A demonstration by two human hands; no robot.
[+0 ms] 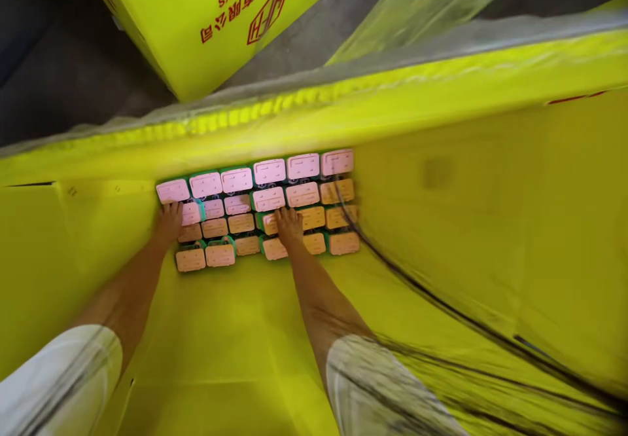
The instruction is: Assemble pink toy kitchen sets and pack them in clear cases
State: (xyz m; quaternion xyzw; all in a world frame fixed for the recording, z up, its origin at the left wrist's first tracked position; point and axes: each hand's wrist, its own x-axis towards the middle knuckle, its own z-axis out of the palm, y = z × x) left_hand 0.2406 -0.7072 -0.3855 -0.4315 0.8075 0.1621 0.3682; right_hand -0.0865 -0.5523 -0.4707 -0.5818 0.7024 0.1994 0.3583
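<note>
Small pink rectangular cases with green edges (269,171) lie in several rows at the bottom of a big yellow carton (441,226). At the left end of the second row, my left hand (169,222) touches a pink case (192,213), its fingers stretched toward it. My right hand (290,226) rests on the lower rows near the middle, fingers spread over the cases; one case (269,224) is beside its fingertips. Both hands look open, though their undersides are hidden. Some cases stand higher than their neighbours.
The carton's far wall has a ragged top edge (275,105). Beyond it stands another yellow carton with red print (210,23) on a grey floor (304,27). Clear plastic film (417,10) hangs at the upper right. Dark strands and a cord (417,282) cross the right side.
</note>
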